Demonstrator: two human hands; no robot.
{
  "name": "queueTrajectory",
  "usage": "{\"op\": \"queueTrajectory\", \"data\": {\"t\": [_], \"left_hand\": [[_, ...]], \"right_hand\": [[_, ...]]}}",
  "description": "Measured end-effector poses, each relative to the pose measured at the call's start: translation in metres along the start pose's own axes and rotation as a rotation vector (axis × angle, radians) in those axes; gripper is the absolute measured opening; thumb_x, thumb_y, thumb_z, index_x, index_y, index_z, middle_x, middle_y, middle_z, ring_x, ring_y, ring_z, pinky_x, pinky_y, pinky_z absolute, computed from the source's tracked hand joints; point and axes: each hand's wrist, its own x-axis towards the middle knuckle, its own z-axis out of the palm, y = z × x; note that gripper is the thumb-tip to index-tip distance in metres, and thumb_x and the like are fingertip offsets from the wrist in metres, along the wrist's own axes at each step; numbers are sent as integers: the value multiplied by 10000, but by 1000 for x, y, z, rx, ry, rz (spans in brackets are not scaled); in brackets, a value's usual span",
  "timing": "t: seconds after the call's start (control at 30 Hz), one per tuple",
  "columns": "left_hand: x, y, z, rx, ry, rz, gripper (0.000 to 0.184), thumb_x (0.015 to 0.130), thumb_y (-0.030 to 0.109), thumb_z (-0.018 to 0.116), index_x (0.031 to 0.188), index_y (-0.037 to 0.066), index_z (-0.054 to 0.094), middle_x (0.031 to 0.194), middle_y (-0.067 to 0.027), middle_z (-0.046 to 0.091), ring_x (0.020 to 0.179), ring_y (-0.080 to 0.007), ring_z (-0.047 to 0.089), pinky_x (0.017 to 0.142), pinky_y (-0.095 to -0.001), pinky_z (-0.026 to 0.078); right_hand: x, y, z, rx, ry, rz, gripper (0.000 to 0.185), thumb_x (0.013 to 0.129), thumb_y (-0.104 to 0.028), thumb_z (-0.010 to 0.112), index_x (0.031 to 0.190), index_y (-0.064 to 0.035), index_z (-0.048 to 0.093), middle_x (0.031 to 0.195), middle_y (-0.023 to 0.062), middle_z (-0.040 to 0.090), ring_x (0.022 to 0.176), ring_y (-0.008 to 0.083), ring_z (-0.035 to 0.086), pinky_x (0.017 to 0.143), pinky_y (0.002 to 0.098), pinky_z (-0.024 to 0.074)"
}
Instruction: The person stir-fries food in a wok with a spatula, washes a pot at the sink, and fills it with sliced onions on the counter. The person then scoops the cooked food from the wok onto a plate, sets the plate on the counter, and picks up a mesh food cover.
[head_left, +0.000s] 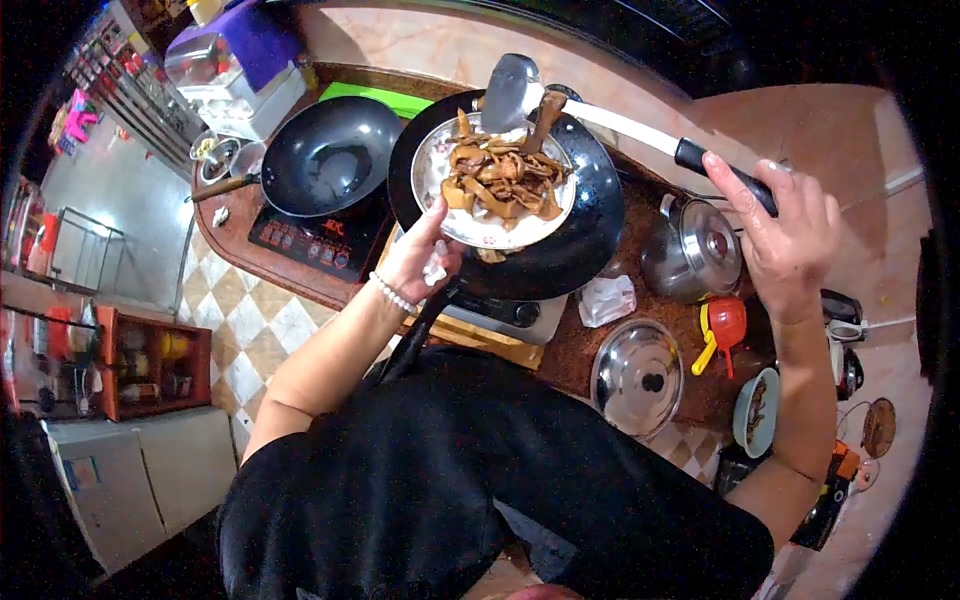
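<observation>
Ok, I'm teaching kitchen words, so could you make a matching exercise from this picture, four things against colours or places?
1. Spatula
2. Bowl
3. Plate
4. Scoop

A. red
B. in the left hand
C. in the right hand
D. pale blue-green

Pairs: 1-C, 2-D, 3-B, 4-A

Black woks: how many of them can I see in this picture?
2. One wok sits over the black cooktop, left of centre; the other wok is beneath the plate in the left hand. More could be hidden elsewhere.
</observation>
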Motion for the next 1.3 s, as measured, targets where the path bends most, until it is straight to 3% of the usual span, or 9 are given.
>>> {"op": "queueTrajectory", "data": {"t": [0.03,0.13,0.27,0.37,0.6,0.83,0.93,1.1,1.3], "left_hand": [[1,0,1,-12,29,1,429,883,440,533,1069,54,527,721,-52,626,422,-106,526,344,-196,443],[4,3,-4,52,15,-12,444,879,453,534,1071,53,526,703,-46,612,418,-96,511,343,-181,428],[0,8,6,68,-4,-40,427,877,431,555,1107,74,521,838,-37,619,497,-75,536,337,-163,406],[4,10,3,139,-13,-25,417,876,408,567,1129,81,518,914,-35,617,524,-63,539,339,-151,404],[9,9,-8,208,-84,1,403,879,380,573,1140,78,514,914,-40,630,513,-53,537,343,-144,414],[1,9,0,182,11,-15,428,844,402,619,1083,57,536,876,-42,633,555,-67,561,340,-151,400],[4,9,-2,198,-62,5,417,852,396,610,1093,63,536,887,-43,632,580,-70,566,339,-151,393],[7,10,-7,213,-76,4,401,870,376,590,1119,68,528,898,-37,635,567,-66,555,350,-149,391],[6,3,-5,157,-59,21,389,883,371,572,1125,71,522,895,-27,636,567,-56,547,375,-153,403]], "right_hand": [[5,2,-4,-45,-21,-29,516,656,-121,612,1120,-347,636,854,-38,540,687,155,491,542,298,350],[18,15,-12,-122,-40,-95,479,673,-168,582,1118,-335,641,863,-39,559,682,147,491,541,297,351],[41,28,-30,-161,-78,-204,455,678,-195,551,1111,-298,649,881,-28,553,727,163,493,551,301,355],[62,31,-37,-34,-134,-316,457,667,-130,568,1106,-220,655,914,24,551,780,192,497,619,310,364],[115,25,-47,-67,-93,-492,374,674,-133,558,1027,-185,673,956,53,553,872,228,515,668,337,395],[139,7,-50,-38,-80,-557,305,660,-146,557,938,-150,682,937,51,552,898,227,517,704,336,414],[150,1,-58,-33,-202,-549,243,669,-107,563,876,-113,690,893,75,549,884,254,531,704,352,422],[159,18,-48,54,-175,-495,212,661,-51,576,836,-86,691,884,96,546,873,282,538,711,367,426],[129,39,-44,182,-408,-122,348,645,40,610,967,-74,674,829,122,534,835,301,533,709,364,428]]}}
